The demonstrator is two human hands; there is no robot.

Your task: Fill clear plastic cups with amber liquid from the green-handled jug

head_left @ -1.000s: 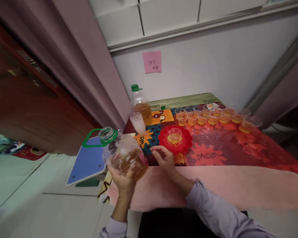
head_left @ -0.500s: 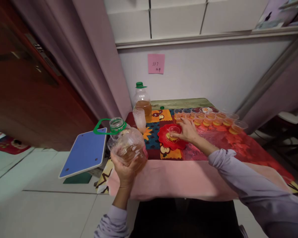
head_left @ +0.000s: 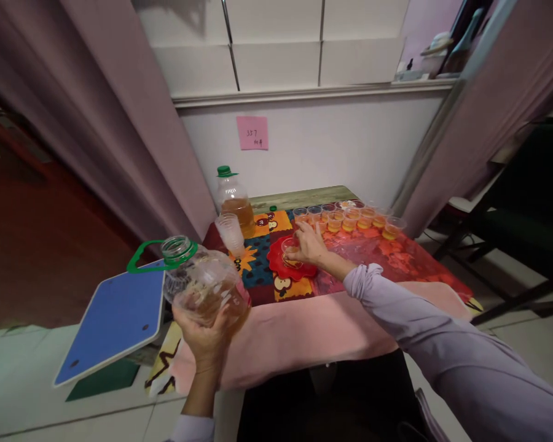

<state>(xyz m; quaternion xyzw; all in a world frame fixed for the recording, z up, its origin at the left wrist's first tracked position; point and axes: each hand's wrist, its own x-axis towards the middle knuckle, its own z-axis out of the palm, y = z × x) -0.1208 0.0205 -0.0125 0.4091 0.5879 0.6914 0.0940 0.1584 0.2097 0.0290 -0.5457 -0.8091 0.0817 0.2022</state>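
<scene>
My left hand [head_left: 205,341] is wrapped round a large clear plastic jug [head_left: 212,285] of amber liquid. The uncapped jug leans to the left over the table's near left corner, its green handle [head_left: 147,248] sticking out beside the neck. On a red scalloped plate [head_left: 276,267] stands a clear plastic cup [head_left: 289,244]. My right hand [head_left: 312,245] has thumb and fingers around that cup from the right. Beyond the hand, rows of clear cups [head_left: 350,220] hold a little amber liquid.
A second jug [head_left: 236,205] with a green cap stands at the back left, a stack of cups [head_left: 230,233] before it. A loose green cap [head_left: 273,208] lies behind. A pink cloth [head_left: 299,331] covers the near edge; a blue board [head_left: 110,313] is left, a dark chair [head_left: 520,209] right.
The view has swung to the right, so everything sits further left in the picture. Both hands stay in about the same place, at the jug and at the cup on the plate.
</scene>
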